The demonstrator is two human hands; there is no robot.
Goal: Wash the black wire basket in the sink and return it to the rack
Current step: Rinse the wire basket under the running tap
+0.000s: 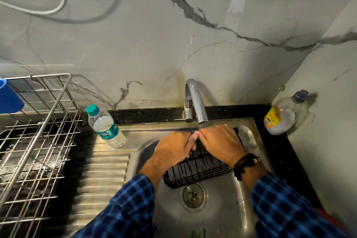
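The black wire basket (pixel 195 174) lies in the steel sink (pixel 218 216), just above the drain (pixel 193 195). My left hand (pixel 172 147) grips its left part from above. My right hand (pixel 220 144), with a dark bead bracelet at the wrist, presses on its right part. Both hands meet under the chrome tap (pixel 195 100), where a thin stream of water falls onto my fingers. The far side of the basket is hidden under my hands. The metal wire rack (pixel 36 137) stands on the counter at the left.
A plastic water bottle (pixel 105 126) with a green cap stands between rack and sink. A clear bottle (pixel 282 118) with a yellow label sits in the right corner. A blue plastic item (pixel 9 98) hangs at the rack's far left. The ribbed drainboard (pixel 104 177) lies left of the basin.
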